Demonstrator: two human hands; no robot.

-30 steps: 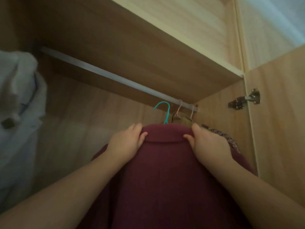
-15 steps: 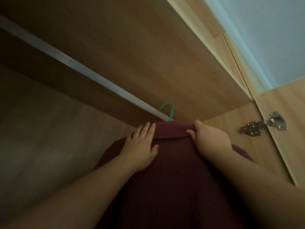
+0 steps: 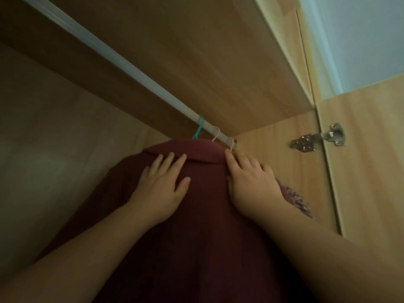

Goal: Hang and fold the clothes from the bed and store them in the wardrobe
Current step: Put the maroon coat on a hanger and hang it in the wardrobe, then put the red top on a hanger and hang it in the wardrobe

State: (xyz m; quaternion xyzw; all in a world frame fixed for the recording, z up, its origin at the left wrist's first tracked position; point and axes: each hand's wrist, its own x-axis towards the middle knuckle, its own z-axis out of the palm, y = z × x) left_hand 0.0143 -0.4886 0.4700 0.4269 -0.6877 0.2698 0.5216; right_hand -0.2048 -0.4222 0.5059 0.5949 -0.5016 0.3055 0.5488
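Note:
A dark red collared garment [image 3: 196,226] hangs inside the wardrobe on a teal hanger [image 3: 199,127] whose hook sits over the white rail [image 3: 122,62]. My left hand [image 3: 161,186] lies flat on the garment just below the collar, fingers straight. My right hand [image 3: 251,180] rests on the garment's right shoulder, fingers stretched up to the collar edge near the rail's end. The hanger's body is hidden under the cloth.
Two pale pink hanger hooks [image 3: 216,134] sit on the rail right of the teal one. A patterned purple garment [image 3: 299,200] shows behind my right wrist. A wooden shelf [image 3: 207,51] runs above the rail. The open door's metal hinge [image 3: 319,137] is at right.
The teal hook now sits over the rail; a second ago it hung below it. My right hand went from gripping the collar to lying flat. The view tilted upward.

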